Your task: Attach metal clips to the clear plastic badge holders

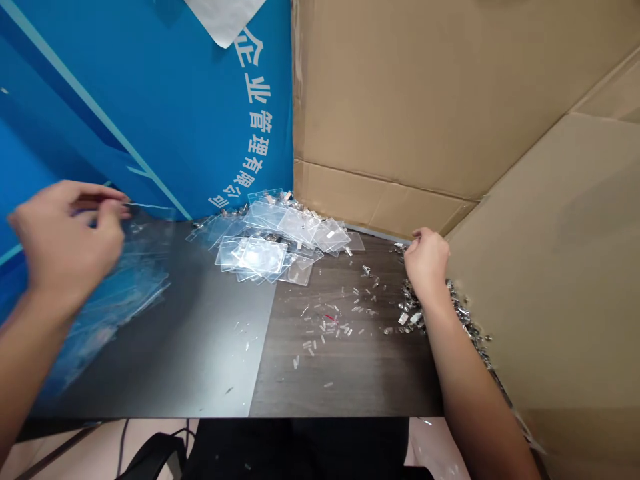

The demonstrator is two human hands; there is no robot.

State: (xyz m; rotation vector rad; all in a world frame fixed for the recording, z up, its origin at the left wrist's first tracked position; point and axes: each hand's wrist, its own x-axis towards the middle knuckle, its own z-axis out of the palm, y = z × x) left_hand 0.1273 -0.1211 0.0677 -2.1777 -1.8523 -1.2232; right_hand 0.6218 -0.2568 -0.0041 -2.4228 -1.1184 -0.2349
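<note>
My left hand [75, 243] is raised at the left, slightly blurred, its thumb and fingers pinching the edge of a clear plastic card holder [155, 213]. Below that hand lies a heap of clear plastic card holders [120, 300]. At the right, my right hand [427, 263] is over a pile of small metal clips [413, 313], its fingers curled downward. Whatever its fingertips hold is hidden. A second pile of clear card holders [260, 257] sits at the back middle of the table, with metal clips among them.
Small clear plastic bits [345, 330] lie scattered over the dark wooden table [300, 393]. Cardboard walls [390, 100] stand behind and at the right. A blue printed panel [175, 100] closes the back left. More metal clips [475, 333] run along the right cardboard.
</note>
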